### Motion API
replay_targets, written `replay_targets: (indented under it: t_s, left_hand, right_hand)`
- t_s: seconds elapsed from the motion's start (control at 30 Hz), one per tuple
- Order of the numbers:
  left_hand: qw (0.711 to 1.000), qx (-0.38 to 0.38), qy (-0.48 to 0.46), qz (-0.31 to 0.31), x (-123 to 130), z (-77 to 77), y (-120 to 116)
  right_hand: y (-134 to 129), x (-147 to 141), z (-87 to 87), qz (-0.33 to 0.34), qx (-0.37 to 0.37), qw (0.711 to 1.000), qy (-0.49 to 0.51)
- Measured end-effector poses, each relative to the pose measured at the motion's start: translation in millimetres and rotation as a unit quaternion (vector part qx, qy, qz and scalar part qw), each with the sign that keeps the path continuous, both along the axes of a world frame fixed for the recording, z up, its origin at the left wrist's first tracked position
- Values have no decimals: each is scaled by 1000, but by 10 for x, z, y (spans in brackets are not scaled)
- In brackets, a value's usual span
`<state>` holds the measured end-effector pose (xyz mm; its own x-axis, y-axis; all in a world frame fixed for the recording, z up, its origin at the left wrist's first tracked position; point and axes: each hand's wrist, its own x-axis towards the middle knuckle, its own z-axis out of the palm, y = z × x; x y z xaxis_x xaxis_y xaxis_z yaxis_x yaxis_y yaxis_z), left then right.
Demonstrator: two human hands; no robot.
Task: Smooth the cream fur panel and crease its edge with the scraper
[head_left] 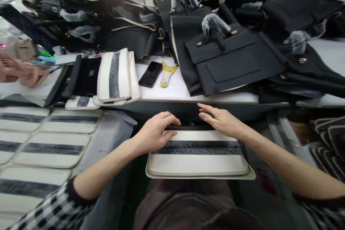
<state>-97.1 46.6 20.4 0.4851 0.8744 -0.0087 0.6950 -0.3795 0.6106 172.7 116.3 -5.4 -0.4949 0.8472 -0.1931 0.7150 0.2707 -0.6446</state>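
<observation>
A white bag panel (198,167) with a dark grey band across it lies over my lap, its rounded lower edge towards me. Along its far edge runs a black strip (188,128). My left hand (155,133) grips the far left corner, the thumb on the white face and the fingers over the black strip. At the far right, my right hand (222,120) is open, thumb and fingers apart above the strip; the lower fingers are partly hidden. What lies beneath the panel cannot be seen.
On the white table ahead lie a black handbag (229,57), a phone (151,74), a yellow-and-white tool (167,73) and stacked white panels (113,75). More banded panels (54,150) cover a surface at left. Dark-edged pieces (332,143) stand at right. A pink fan (21,70) is far left.
</observation>
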Motion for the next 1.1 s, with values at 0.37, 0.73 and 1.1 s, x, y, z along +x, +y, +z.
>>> replay_targets:
  t_s: [0.37,0.73,1.1]
  left_hand:
    - [987,100,88,-92,929,-65,32]
    - [967,132,181,-122,1277,-158,89]
    - [953,152,219,-145,1402,-150,121]
  right_hand:
    - [-338,965,-352,-262,-138,938,181]
    - [205,904,-96,-9,-265,960,93]
    - [82,852,-267,-86,-252,957,118]
